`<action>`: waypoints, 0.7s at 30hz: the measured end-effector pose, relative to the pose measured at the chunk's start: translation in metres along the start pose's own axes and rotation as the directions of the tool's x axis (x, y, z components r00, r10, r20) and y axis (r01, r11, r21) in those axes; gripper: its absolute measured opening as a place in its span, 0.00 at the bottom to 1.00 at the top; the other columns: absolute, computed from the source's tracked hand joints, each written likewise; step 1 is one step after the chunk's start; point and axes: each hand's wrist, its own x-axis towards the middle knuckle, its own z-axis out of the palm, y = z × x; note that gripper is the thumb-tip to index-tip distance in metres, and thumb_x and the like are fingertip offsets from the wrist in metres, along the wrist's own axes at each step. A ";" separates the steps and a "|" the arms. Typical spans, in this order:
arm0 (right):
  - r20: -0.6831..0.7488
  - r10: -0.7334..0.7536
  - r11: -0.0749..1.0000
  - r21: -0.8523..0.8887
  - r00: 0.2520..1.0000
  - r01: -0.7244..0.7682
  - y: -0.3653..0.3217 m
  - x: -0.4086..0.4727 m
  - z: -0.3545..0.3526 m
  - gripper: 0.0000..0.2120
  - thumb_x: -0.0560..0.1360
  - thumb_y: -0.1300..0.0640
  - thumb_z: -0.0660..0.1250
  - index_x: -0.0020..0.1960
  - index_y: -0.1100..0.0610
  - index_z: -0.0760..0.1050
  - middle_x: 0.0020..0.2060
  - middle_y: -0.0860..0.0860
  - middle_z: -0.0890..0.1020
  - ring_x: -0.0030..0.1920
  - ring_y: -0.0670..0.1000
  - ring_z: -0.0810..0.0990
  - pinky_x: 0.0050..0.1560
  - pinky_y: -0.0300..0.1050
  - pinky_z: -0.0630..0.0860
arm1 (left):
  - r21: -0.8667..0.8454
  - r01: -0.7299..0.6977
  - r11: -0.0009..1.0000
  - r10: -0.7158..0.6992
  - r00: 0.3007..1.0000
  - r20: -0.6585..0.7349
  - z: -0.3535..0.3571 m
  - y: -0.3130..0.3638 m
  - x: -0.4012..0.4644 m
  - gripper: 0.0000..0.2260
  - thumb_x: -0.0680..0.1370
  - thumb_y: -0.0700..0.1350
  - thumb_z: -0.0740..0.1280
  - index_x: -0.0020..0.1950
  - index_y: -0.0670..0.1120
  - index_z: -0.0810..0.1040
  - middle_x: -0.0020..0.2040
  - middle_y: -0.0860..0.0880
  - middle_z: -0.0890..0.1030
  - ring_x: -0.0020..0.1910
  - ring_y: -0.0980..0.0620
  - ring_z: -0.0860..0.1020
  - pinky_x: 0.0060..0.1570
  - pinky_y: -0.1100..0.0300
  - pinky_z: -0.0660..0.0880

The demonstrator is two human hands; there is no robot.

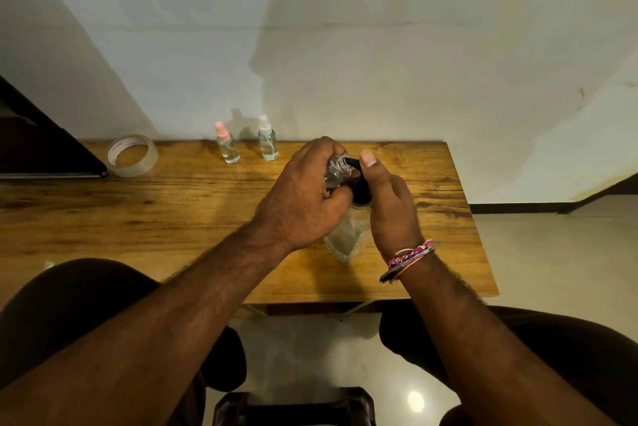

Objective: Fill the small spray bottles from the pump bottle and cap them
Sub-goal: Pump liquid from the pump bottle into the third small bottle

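head view: left hand [303, 198] tilts uncapped spray bottle [335, 168] against pump nozzle [353, 163]; right hand [388, 208] wraps pump bottle [345, 236], thumb pressing to dispense.

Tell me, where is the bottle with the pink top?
The pink-topped bottle stands at the table's far edge by the wall, between the tape roll and the white-topped bottle.

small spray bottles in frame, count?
3. Pink-capped bottle and white-capped bottle stand at the table's far edge; an uncapped bottle is in the left hand. More may be hidden.

wooden table [172, 218], tape roll [133, 155], spray bottles [228, 146], pump bottle [345, 239]
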 end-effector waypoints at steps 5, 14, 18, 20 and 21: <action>-0.059 -0.027 1.000 -0.008 0.998 0.027 0.002 0.000 0.005 0.35 0.74 0.30 0.61 0.48 0.61 0.85 0.48 0.67 0.84 0.52 0.66 0.83 0.54 0.63 0.80 | 0.008 -0.002 1.000 0.002 1.000 -0.004 -0.001 0.000 0.000 0.11 0.75 0.39 0.71 0.56 0.47 0.76 0.49 0.54 0.77 0.50 0.54 0.77 0.44 0.65 0.72; -0.064 -0.057 0.998 0.006 0.996 0.057 0.006 0.001 0.007 0.38 0.74 0.33 0.61 0.48 0.71 0.81 0.45 0.69 0.82 0.49 0.67 0.81 0.47 0.60 0.79 | 0.015 0.002 1.000 -0.002 1.000 -0.013 0.002 -0.004 -0.001 0.11 0.75 0.39 0.72 0.56 0.47 0.75 0.49 0.55 0.76 0.50 0.54 0.76 0.44 0.63 0.72; -0.050 -0.062 0.997 0.045 0.997 0.064 0.006 0.003 0.007 0.36 0.74 0.34 0.62 0.46 0.71 0.80 0.44 0.70 0.80 0.43 0.58 0.80 0.43 0.49 0.76 | 0.007 0.002 1.000 -0.002 1.000 -0.011 0.002 -0.005 -0.001 0.11 0.75 0.38 0.72 0.55 0.47 0.75 0.49 0.54 0.76 0.49 0.53 0.76 0.43 0.61 0.72; -0.042 -0.062 0.997 0.037 0.997 0.064 0.005 0.003 0.007 0.34 0.75 0.35 0.62 0.45 0.69 0.80 0.43 0.69 0.80 0.43 0.60 0.80 0.43 0.52 0.77 | 0.007 0.000 1.000 0.000 1.000 -0.013 0.002 -0.006 0.000 0.11 0.75 0.38 0.72 0.54 0.47 0.75 0.49 0.53 0.76 0.49 0.53 0.77 0.44 0.61 0.73; -0.042 -0.062 0.998 0.027 0.997 0.064 0.006 0.003 0.007 0.33 0.75 0.35 0.62 0.44 0.68 0.80 0.42 0.68 0.80 0.44 0.63 0.80 0.44 0.55 0.77 | 0.009 -0.002 1.000 0.002 1.000 -0.013 0.002 -0.006 0.000 0.11 0.75 0.38 0.72 0.54 0.47 0.76 0.49 0.53 0.76 0.49 0.53 0.77 0.44 0.61 0.73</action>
